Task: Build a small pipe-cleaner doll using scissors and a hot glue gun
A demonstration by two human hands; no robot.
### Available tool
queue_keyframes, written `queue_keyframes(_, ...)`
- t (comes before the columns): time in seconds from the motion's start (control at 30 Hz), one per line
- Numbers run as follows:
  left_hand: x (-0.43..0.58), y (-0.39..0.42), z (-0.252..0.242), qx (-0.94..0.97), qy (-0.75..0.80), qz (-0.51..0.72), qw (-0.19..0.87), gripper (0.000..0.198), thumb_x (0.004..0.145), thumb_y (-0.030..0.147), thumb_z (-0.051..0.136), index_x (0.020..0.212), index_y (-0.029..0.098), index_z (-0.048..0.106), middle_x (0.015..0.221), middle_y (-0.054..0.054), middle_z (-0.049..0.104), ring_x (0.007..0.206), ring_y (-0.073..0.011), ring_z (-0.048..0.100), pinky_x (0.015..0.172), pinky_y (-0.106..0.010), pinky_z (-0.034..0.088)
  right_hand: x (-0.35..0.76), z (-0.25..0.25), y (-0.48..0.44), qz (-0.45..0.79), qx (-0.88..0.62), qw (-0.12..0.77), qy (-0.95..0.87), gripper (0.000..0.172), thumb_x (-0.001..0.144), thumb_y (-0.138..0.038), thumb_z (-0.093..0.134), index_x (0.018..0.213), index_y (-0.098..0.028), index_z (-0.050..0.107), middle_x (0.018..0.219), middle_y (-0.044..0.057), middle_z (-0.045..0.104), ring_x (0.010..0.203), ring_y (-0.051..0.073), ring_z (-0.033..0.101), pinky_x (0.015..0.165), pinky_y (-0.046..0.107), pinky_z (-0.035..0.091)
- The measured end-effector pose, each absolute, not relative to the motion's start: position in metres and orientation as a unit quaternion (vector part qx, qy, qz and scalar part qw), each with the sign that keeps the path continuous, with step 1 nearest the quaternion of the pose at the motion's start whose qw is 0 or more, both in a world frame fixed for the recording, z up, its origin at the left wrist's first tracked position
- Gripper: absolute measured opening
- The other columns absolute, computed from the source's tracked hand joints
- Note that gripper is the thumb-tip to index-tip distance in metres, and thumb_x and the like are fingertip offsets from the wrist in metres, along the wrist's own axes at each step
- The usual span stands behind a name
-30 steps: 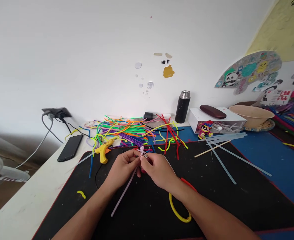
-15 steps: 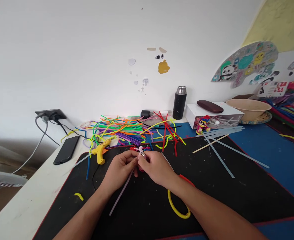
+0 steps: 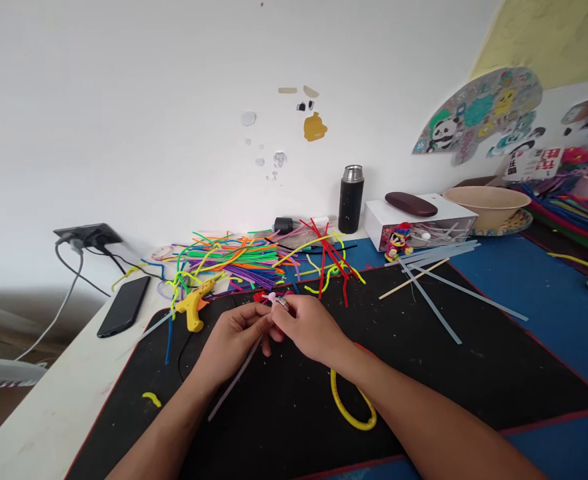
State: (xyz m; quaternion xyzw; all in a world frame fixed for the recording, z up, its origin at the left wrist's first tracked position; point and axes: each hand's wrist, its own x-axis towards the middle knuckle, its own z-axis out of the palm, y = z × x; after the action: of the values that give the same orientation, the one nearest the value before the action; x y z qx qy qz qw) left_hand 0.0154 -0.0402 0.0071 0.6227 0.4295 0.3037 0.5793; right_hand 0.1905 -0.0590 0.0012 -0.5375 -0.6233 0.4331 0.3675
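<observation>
The left hand (image 3: 234, 337) and right hand (image 3: 308, 328) pinch closed on a pale pipe cleaner (image 3: 234, 381) above the black mat (image 3: 449, 373) on the desk (image 3: 64, 400). It looks light, fuzzy and easily bent, and is best held near its twisted top.

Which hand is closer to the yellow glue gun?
Left. Both hands pinch the pale pipe cleaner; your left hand is just right of the yellow glue gun, your right hand farther right beyond it.

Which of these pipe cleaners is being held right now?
The pale lilac pipe cleaner, pinched between the left hand and right hand; the colourful pile and yellow loop lie loose.
</observation>
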Motion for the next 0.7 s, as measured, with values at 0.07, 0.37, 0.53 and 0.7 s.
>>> queue_keyframes(0.07, 0.016, -0.04, 0.007, 0.627, 0.429, 0.3, 0.576, 0.042, 0.084, 0.057, 0.079, 0.085, 0.015, 0.073, 0.076, -0.005, 0.076, 0.054, -0.0143, 0.063, 0.058, -0.026, 0.049, 0.191, 0.0, -0.059, 0.433, -0.538, 0.366, -0.624, 0.036, 0.101, -0.031, 0.053, 0.067, -0.019, 0.058, 0.062, -0.002, 0.063, 0.057, 0.011, 0.051, 0.056, 0.026, 0.032)
queue_keyframes(0.37, 0.01, -0.035, 0.001, 0.637, 0.425, 0.311, 0.563, 0.048, 0.093, 0.063, 0.068, 0.082, 0.016, 0.069, 0.072, -0.003, 0.069, 0.059, -0.013, 0.058, 0.056, -0.024, 0.04, 0.194, -0.009, -0.056, 0.557, -0.41, 0.43, -0.58, 0.044, 0.105, -0.052, 0.05, 0.075, -0.02, 0.056, 0.065, -0.004, 0.054, 0.054, 0.01, 0.045, 0.053, 0.024, 0.031)
queue_keyframes(0.53, 0.009, -0.033, -0.005, 0.592, 0.431, 0.348, 0.586, 0.051, 0.086, 0.066, 0.075, 0.083, 0.017, 0.065, 0.067, 0.004, 0.055, 0.056, -0.0085, 0.041, 0.053, -0.02, 0.034, 0.193, -0.009, -0.06, 0.555, -0.407, 0.4, -0.605, 0.05, 0.101, -0.066, 0.054, 0.08, -0.021, 0.055, 0.065, -0.005, 0.047, 0.055, 0.01, 0.041, 0.052, 0.025, 0.027)
queue_keyframes(0.7, 0.008, -0.033, -0.006, 0.591, 0.435, 0.338, 0.589, 0.051, 0.086, 0.066, 0.076, 0.095, 0.017, 0.066, 0.064, 0.003, 0.06, 0.05, -0.0071, 0.039, 0.047, -0.019, 0.026, 0.194, -0.011, -0.056, 0.496, -0.458, 0.407, -0.615, 0.048, 0.105, -0.056, 0.05, 0.077, -0.019, 0.061, 0.065, -0.001, 0.057, 0.061, 0.013, 0.053, 0.057, 0.025, 0.034)
